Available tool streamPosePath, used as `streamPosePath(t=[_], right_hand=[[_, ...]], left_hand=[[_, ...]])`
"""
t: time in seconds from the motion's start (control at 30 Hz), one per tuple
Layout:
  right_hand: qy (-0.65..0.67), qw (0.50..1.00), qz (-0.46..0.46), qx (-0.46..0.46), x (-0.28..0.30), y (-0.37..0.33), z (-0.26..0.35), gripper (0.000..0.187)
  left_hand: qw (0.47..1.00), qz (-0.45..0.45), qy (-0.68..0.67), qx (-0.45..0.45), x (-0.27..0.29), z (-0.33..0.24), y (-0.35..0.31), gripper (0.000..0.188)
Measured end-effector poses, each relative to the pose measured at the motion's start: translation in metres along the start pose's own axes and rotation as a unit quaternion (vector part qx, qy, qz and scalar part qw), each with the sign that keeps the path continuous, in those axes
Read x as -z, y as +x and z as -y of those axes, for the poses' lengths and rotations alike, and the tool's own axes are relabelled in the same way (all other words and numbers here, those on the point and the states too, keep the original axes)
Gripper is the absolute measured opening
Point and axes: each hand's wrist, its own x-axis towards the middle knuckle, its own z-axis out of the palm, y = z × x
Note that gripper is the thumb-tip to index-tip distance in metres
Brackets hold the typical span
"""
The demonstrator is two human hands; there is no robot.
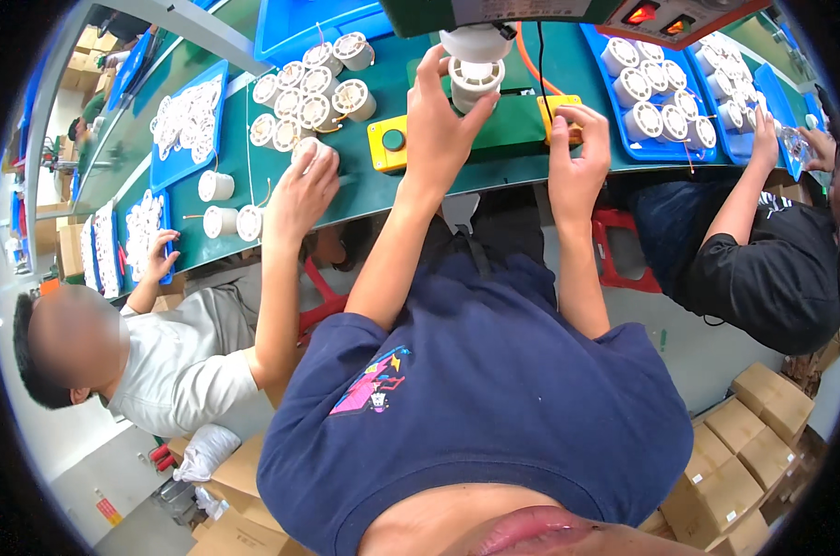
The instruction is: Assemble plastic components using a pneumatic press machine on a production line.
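My left hand (438,130) grips a white round plastic housing (476,85), with thumb and fingers curved around its sides. The housing stands upright beneath the white head (478,43) of a green bench machine (522,11). On the machine's right side, my right hand (577,153) rests at a yellow button box (562,109). Its fingers are bent and apart with nothing held, and they hide the button. A second yellow box (389,146) with a dark green button sits left of my left wrist.
Several white housings (316,111) with wires stand at left on the green table (364,190). A co-worker's hand (304,181) touches one there. Blue trays (665,148) of housings lie at right, beside another person's arm (739,199). Red stools (624,250) stand below the table.
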Motion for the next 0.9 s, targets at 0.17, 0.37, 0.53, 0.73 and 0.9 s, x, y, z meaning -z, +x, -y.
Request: streamPosePath(t=[0.17, 0.37, 0.53, 0.73, 0.9], right_hand=[[-0.073, 0.997, -0.008, 0.026, 0.008, 0.008, -0.018, 0.017], [-0.169, 0.979, 0.043, 0.105, 0.001, 0.004, -0.042, 0.021], [-0.195, 0.97, 0.039, 0.138, 0.002, -0.004, -0.057, 0.026], [-0.191, 0.963, 0.02, 0.19, -0.005, -0.006, -0.064, 0.024], [-0.175, 0.965, -0.009, 0.197, -0.011, -0.007, -0.069, 0.021]], left_hand=[[0.999, -0.009, 0.027, -0.024, -0.003, 0.005, 0.003, 0.078], [0.998, -0.022, 0.024, -0.048, 0.001, 0.018, 0.001, 0.089], [0.989, -0.124, 0.08, -0.021, 0.029, 0.008, -0.034, 0.063], [0.969, -0.124, -0.061, 0.206, 0.052, 0.05, -0.061, 0.05], [0.929, -0.079, -0.252, 0.258, 0.06, 0.066, -0.06, 0.048]])
